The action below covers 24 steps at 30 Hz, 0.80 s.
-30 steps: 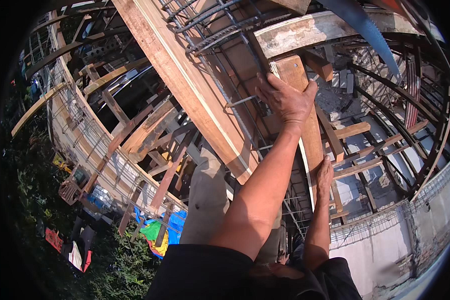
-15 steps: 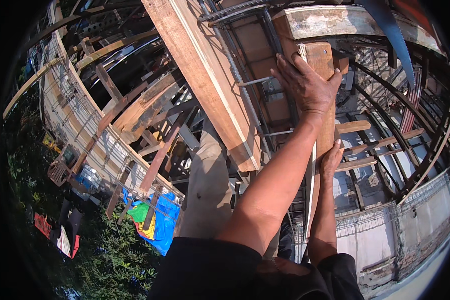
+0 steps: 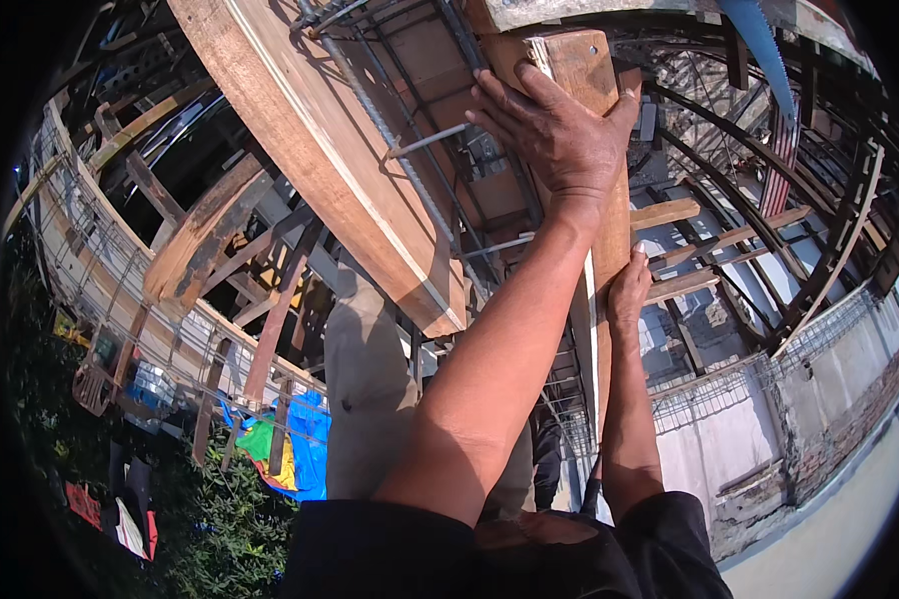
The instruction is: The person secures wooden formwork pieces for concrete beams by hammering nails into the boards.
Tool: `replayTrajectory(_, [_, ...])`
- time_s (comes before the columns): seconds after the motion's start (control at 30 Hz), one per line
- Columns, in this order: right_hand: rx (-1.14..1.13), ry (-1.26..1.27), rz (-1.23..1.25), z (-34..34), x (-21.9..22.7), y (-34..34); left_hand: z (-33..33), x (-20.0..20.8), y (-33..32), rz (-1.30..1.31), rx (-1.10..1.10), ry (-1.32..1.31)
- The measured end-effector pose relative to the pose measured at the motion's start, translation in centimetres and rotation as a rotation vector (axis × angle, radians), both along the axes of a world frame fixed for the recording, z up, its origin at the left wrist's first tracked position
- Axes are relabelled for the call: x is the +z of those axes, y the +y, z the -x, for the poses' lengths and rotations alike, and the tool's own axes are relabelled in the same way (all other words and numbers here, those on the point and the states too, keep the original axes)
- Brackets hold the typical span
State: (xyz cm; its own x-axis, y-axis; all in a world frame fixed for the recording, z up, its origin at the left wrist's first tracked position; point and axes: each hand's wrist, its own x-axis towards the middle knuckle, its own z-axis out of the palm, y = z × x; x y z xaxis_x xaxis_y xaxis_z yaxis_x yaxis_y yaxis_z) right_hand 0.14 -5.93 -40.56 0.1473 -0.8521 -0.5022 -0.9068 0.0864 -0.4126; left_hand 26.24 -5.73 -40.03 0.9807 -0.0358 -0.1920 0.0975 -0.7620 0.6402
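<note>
Hands (image 3: 574,150) (image 3: 629,290), two; board (image 3: 614,232), one

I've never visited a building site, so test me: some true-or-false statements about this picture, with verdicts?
1. Both the left hand and right hand touch one wooden board. True.
2. The saw blade is red. False: the saw blade is blue.
3. The left hand is nearer the board's holed end. True.
4. The right hand holds a hammer. False: it is against the board's side.
5. A blue sheet shows at lower left. True.
</note>
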Motion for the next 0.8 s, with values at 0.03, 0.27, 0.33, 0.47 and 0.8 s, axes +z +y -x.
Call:
replayTrajectory(0.03, [-0.046, -0.023, -0.015, 0.0, -0.2, 0.1, 0.1, 0.1, -0.1, -0.024, -0.007, 0.004])
replayTrajectory(0.27, [-0.055, 0.032, -0.104, -1.9, 1.6, -0.1, -0.1, 0.1, -0.4, -0.031, 0.006, 0.011])
replayTrajectory(0.33, [-0.045, -0.01, -0.078, -2.3, 1.8, -0.1, -0.2, 0.2, -0.5, -0.018, -0.006, 0.049])
replayTrajectory(0.47, [-0.051, 0.142, -0.059, -2.4, 2.1, 0.4, -0.2, 0.4, -0.2, -0.129, -0.049, -0.022])
replayTrajectory(0.8, [0.041, 0.197, -0.008, -3.1, 3.2, -0.2, -11.0, 2.9, 2.4, -0.008, -0.588, -0.528])
